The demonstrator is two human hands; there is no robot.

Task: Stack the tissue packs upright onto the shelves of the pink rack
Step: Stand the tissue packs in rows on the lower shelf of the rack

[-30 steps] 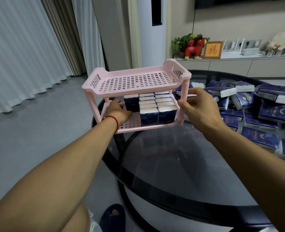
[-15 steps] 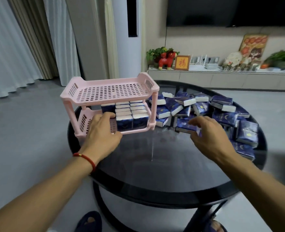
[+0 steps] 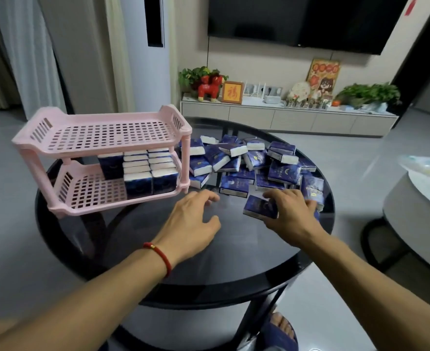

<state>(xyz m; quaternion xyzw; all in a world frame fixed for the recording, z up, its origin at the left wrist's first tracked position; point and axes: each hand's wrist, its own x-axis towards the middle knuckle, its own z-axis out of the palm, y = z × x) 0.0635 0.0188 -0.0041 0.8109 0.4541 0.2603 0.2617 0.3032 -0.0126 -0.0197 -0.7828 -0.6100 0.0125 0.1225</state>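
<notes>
A pale pink rack (image 3: 102,138) with grid-perforated shelves stands at the left edge of a glossy black surface (image 3: 183,262). Tissue packs (image 3: 259,160) are dark blue with white ends. A red cord bracelet (image 3: 159,257) circles the left wrist.

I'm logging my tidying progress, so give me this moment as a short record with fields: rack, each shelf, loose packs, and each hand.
rack: pink rack, two shelves, at the left edge of the round glass table
top shelf: no packs
bottom shelf: upright tissue packs fill its right part
loose packs: pile of tissue packs right of the rack
left hand: over the glass, fingers relaxed, holds nothing
right hand: grips one tissue pack
</notes>
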